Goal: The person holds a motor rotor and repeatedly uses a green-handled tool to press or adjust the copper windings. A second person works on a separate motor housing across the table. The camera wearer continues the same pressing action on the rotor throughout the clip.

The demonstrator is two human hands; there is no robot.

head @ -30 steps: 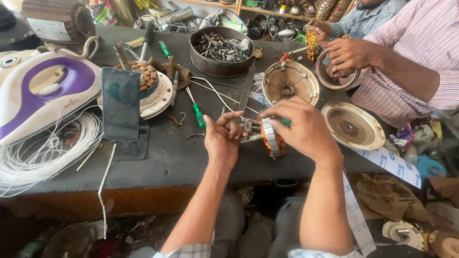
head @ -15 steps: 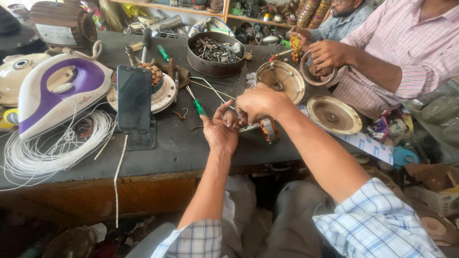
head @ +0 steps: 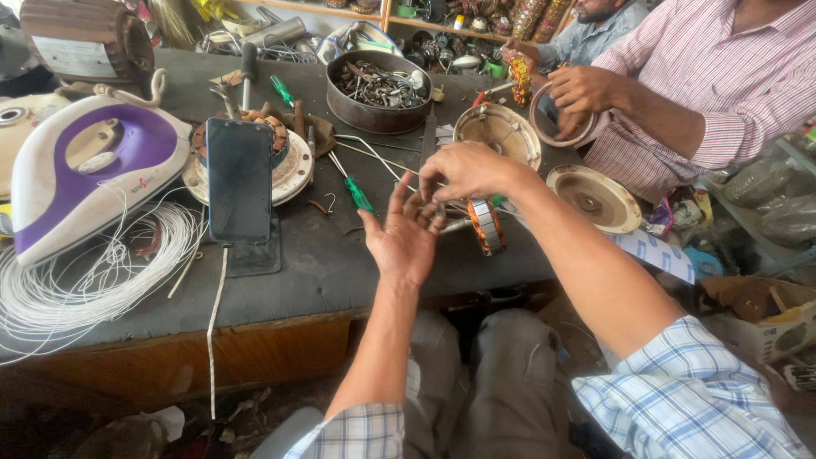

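Observation:
My left hand [head: 406, 236] is held palm up over the dark bench [head: 323, 263], fingers apart and empty. My right hand [head: 469, 170] hovers just above and to the right of it, thumb and forefinger pinched together near the left fingertips. Whatever is between them is too thin to make out. A small round motor core [head: 486, 226] with copper winding and a silver rim stands on edge under my right wrist. I cannot tell if the hand touches it. A green-handled screwdriver [head: 357, 194] lies just left of my left hand.
A black phone [head: 240, 178] leans against a wound motor plate [head: 293, 166]. At left are a purple and white iron [head: 85, 161] and coiled white wire [head: 68, 280]. A metal bowl of scrap [head: 378, 89] and two round covers [head: 497, 132] [head: 595, 197] sit behind. A co-worker's hands [head: 586, 87] hold a ring.
My left hand has opened and turned palm up. My right hand has lifted off the motor core, which now stands uncovered. The view has shifted closer.

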